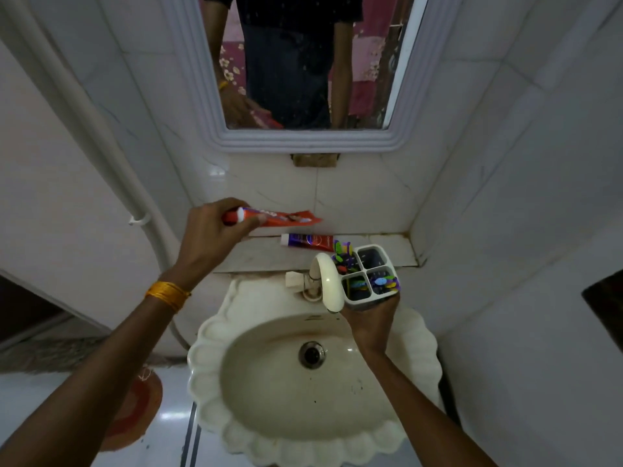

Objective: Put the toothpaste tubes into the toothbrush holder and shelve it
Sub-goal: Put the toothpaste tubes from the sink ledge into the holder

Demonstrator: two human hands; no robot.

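Observation:
My left hand (210,230) holds a red toothpaste tube (286,218) by its cap end, lifted level above the left part of the ledge. A second tube (308,240), red and purple with a white cap, lies flat on the tiled shelf ledge (266,256). My right hand (371,320) grips from below a white four-compartment toothbrush holder (370,274), held over the sink's back right rim. Colourful toothbrushes stand in three of its compartments. The far right compartment looks dark and free of brushes.
A cream tap (325,281) stands just left of the holder. Below is a scalloped cream sink (418,375). A framed mirror (303,62) hangs above the ledge. White tiled walls close in on both sides, with a white pipe (101,146) at left.

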